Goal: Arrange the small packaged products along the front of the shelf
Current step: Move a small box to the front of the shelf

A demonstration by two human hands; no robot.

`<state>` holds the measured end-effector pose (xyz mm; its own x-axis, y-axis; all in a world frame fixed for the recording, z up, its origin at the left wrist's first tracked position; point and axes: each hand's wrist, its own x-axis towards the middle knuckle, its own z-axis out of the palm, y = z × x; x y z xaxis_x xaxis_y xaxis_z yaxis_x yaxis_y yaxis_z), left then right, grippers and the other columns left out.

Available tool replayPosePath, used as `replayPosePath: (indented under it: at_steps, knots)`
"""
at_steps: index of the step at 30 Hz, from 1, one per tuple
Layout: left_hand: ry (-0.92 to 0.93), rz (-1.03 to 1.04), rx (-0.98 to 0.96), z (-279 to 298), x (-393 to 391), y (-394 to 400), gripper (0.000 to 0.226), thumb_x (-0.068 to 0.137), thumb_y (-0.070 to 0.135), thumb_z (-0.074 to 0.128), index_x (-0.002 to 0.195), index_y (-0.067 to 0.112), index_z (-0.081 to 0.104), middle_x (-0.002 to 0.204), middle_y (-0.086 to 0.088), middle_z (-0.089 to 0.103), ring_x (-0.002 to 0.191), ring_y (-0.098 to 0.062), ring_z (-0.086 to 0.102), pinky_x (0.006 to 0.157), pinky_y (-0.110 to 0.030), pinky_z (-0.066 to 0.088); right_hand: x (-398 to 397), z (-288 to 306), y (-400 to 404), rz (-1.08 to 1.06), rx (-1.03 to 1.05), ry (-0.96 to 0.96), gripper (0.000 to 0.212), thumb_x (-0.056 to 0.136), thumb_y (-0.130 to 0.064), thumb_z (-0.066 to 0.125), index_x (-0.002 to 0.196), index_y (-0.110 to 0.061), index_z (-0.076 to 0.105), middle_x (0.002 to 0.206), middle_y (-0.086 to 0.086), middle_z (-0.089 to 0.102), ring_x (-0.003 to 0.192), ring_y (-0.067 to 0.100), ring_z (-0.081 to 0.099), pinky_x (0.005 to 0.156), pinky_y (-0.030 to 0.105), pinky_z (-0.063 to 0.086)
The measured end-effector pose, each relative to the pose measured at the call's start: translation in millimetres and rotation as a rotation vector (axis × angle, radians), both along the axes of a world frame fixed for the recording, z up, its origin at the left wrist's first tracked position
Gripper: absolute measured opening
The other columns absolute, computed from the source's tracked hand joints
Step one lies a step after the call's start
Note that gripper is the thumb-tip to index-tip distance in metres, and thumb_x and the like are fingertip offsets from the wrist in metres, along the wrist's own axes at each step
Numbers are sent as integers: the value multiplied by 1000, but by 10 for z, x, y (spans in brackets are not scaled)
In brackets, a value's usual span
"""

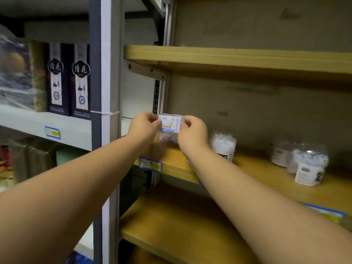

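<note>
A small clear plastic pack [170, 123] with a white and purple printed label is held above the left end of the wooden shelf [253, 174]. My left hand [144, 127] pinches its left edge and my right hand [193, 132] pinches its right edge. A second similar pack [167, 137] sits just beneath it, partly hidden by my hands. Further right on the same shelf stand clear round tubs of white items: one [223, 146] beside my right hand, two more [306, 165] near the right end.
An upper wooden shelf [238, 58] hangs over the work area and a lower one [171, 221] lies below. A grey upright post [106, 92] divides off the left rack holding dark boxed bottles [81, 80]. Blue price tags [150, 164] mark the shelf fronts.
</note>
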<state>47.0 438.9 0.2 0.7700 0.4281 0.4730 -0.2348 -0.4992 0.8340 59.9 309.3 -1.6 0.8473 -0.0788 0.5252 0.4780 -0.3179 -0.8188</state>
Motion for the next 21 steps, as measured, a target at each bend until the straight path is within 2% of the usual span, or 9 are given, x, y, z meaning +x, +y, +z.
replayPosePath:
  at_steps: [3,7,10,11,13,14,15,18,21]
  knots:
    - [70,18,83,-89,98,198,25,96,20,59,118,12,68,109,-5,71,91,-16,63,64,-18,48,94,-84,163,29,-79,115,35,100,-18,44,130,-16,61,128,2,62,110,21,62,95,39,54]
    - [187,-18,113,-176,182,304,23,99,20,53,116,19,68,101,1,68,87,-14,63,74,-28,56,157,-130,158,88,-2,352,32,98,-11,40,120,-12,65,110,1,67,97,20,63,87,36,55]
    - [254,-60,122,-199,235,312,21,98,18,52,110,19,70,99,-2,69,93,-22,66,85,-40,59,189,-108,116,89,195,527,33,95,-9,40,116,-6,65,96,7,51,87,21,53,66,30,41]
    - [266,-70,132,-200,240,310,21,97,17,53,107,18,71,100,-3,70,94,-24,66,85,-41,59,189,-101,116,71,279,577,30,94,-11,39,109,-9,65,95,6,50,93,20,59,66,31,38]
    - [292,-71,160,-194,241,305,19,96,18,54,106,17,71,101,-4,69,95,-24,65,81,-37,57,201,-113,117,45,371,609,35,93,-12,39,115,0,64,114,10,68,115,27,62,77,29,48]
    - [308,-62,173,-186,242,300,18,96,18,55,106,16,71,101,-4,69,94,-23,64,77,-33,54,189,-107,115,34,347,600,36,93,-12,39,118,-2,63,122,19,64,118,29,61,85,31,52]
    - [324,-50,184,-178,243,289,17,96,19,57,105,16,70,100,-5,69,92,-23,63,73,-32,51,178,-107,108,26,294,568,34,94,-12,39,117,-5,62,113,15,68,113,29,63,88,34,54]
    - [377,-21,215,-139,226,237,18,93,17,61,108,12,68,100,-7,65,83,-20,57,67,-29,45,76,-36,117,59,169,563,27,97,-12,36,110,-7,59,92,7,60,80,19,54,64,25,43]
    - [410,26,280,-80,156,170,25,89,17,67,112,8,62,105,-11,64,83,-23,56,64,-31,44,6,19,130,97,-3,519,27,99,-13,34,104,-6,60,97,13,53,73,20,47,71,31,41]
